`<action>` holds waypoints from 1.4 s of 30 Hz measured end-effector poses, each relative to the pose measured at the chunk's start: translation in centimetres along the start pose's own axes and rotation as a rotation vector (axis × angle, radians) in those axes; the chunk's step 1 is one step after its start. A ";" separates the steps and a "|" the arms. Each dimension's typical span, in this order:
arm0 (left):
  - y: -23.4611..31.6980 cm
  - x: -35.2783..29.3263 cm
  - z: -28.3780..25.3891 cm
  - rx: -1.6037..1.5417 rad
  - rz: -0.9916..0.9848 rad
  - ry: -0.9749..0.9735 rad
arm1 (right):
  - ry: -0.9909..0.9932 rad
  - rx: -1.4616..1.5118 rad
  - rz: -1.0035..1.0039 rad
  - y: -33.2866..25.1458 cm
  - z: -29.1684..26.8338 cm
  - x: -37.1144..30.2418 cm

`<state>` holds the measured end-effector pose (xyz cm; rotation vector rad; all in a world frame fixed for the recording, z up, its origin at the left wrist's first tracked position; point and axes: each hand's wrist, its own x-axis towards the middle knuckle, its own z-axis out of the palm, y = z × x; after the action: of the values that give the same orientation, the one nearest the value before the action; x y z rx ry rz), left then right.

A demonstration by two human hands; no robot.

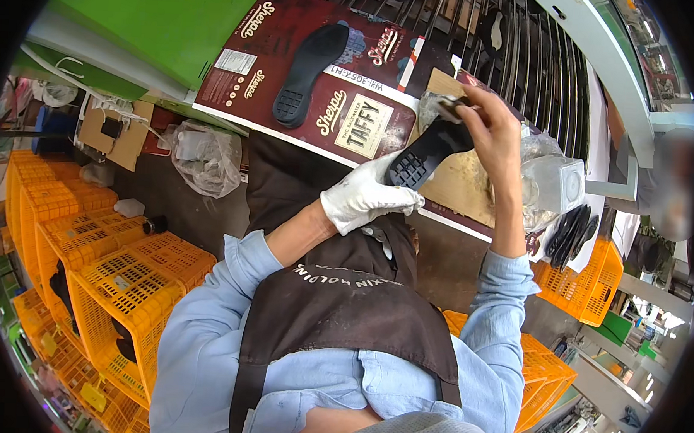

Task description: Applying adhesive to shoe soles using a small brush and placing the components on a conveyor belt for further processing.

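Observation:
My left hand (366, 196), in a white glove, grips the heel end of a black shoe sole (421, 161) with a blocky tread. The sole slants up to the right over the bench edge. My bare right hand (492, 131) is closed in a pinch above the toe end. Between its fingers is a small, dark, partly shiny thing that I cannot make out. A second black shoe sole (310, 77) lies to the left on a dark red printed cardboard sheet (248, 81). My right hand hides part of the held sole's toe.
A brown cardboard piece (460, 192) and a clear plastic container (563, 183) lie at the right, near several hanging black soles (571, 235). Behind the bench runs a rack of dark bars (543, 78). Orange crates (139, 277) stand at lower left, near a plastic bag (205, 160).

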<state>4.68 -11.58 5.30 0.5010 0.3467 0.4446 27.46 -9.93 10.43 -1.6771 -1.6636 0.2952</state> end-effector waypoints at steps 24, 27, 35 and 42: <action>-1.4 1.4 -0.7 -0.684 -0.067 -0.077 | -0.320 0.064 -0.175 -5.4 -3.5 -8.7; -1.5 1.5 -0.5 -0.837 -0.094 -0.141 | -0.135 -0.004 -0.165 -5.4 -2.4 -8.0; -1.7 1.8 -1.3 -0.820 -0.117 -0.314 | -0.201 0.076 -0.383 -7.0 -1.8 -9.9; -1.8 2.1 -1.1 -0.760 -0.111 -0.217 | -0.149 -0.091 -0.339 -6.7 -0.7 -10.0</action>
<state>6.58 -11.59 3.02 -0.2115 -0.0192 0.3756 21.46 -20.26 11.88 -1.4320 -2.0638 0.1846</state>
